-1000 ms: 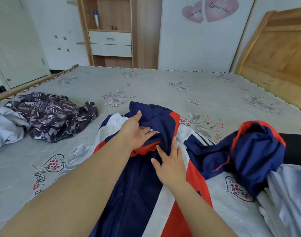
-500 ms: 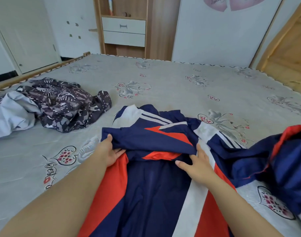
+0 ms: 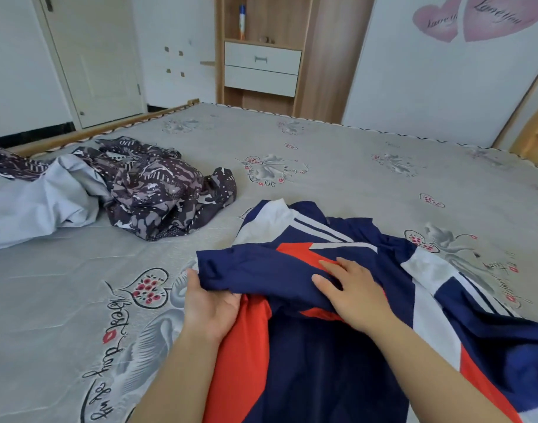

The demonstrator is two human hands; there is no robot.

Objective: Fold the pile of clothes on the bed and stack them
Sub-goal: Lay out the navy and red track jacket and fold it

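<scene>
so the right hand [image 3: 351, 293] is now pressing flat, fingers spread, on the folded-over sleeve of the navy, red and white nylon track jacket [image 3: 337, 346] while the left hand [image 3: 211, 306] is pinching its edge, so the first fold's basically going in.

Smooth cloth jacket [image 3: 337, 346] (quilted mattress [image 3: 353, 166])

bed [image 3: 337, 154]: grey sheet printed with hearts, flowers and script, wooden rail along the far left edge; jacket [image 3: 322, 346], navy with red and white panels, spread on the near side, reaching the right edge of view; patterned garment [image 3: 157, 193], dark with pale dots, crumpled at the left, near the jacket but apart; pale cloth [image 3: 32, 203] bunched just beside it, touching, running off the left edge
</scene>
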